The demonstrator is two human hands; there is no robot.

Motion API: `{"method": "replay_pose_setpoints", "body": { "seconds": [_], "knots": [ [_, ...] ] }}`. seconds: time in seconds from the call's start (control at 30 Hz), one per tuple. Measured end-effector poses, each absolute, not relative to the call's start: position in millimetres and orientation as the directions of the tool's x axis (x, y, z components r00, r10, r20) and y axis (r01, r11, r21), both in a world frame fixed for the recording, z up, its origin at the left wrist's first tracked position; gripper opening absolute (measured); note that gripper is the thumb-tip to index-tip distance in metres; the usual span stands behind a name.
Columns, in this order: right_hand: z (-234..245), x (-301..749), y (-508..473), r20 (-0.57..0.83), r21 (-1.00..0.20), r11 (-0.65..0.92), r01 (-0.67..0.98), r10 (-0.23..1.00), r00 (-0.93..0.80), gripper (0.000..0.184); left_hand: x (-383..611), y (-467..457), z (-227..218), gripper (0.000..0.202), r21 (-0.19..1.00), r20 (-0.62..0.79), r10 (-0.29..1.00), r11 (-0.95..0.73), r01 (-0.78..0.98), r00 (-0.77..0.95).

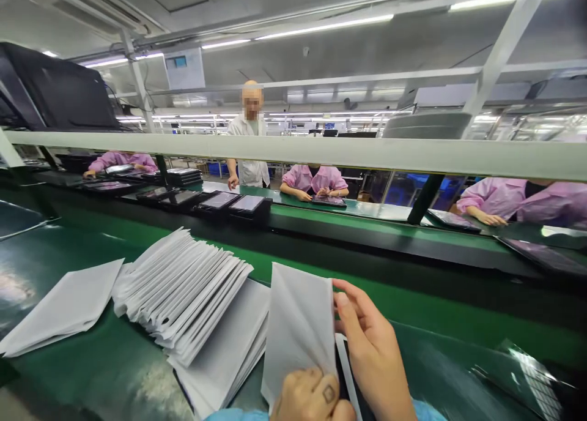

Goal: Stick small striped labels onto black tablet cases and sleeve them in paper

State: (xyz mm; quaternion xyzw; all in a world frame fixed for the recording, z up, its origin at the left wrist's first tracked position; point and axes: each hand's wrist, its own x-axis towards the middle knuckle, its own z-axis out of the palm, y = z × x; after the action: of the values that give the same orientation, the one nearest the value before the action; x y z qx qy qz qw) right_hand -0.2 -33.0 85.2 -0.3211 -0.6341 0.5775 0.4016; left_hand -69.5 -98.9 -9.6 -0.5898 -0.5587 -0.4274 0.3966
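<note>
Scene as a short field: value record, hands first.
left hand: closed on lower part of white pouch
right hand: pinching that pouch's right edge, near its top
beside: fanned stack of pouches, left of the held one
surface: green bench
behind: flat devices; people in pink

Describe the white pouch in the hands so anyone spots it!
On the green table, find the fanned pile of white pouches. Just right of it is the held pouch, the only one touched by the left hand and right hand.
</note>
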Motion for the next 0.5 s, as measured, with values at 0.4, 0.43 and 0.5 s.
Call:
{"method": "replay_pose_setpoints", "body": {
  "seconds": [0.4,0.43,0.5],
  "knots": [
    [133.3,7.1,-24.5,0.560,-0.820,0.565,-0.094,0.825,0.077,0.028,-87.1,-136.8,14.4,0.011,0.575,0.818,0.141,-0.210,0.791,-0.558],
    [143.3,6.1,-22.6,0.571,-0.800,0.578,-0.164,0.816,0.091,0.027,-92.1,-141.3,17.3,0.020,0.744,0.662,0.174,-0.263,0.614,-0.729],
    [162.2,1.6,-19.1,0.591,-0.756,0.576,-0.312,0.805,0.052,0.022,-101.9,-143.7,21.9,0.035,0.901,0.318,0.397,-0.410,0.143,-0.861]
  ]
}}
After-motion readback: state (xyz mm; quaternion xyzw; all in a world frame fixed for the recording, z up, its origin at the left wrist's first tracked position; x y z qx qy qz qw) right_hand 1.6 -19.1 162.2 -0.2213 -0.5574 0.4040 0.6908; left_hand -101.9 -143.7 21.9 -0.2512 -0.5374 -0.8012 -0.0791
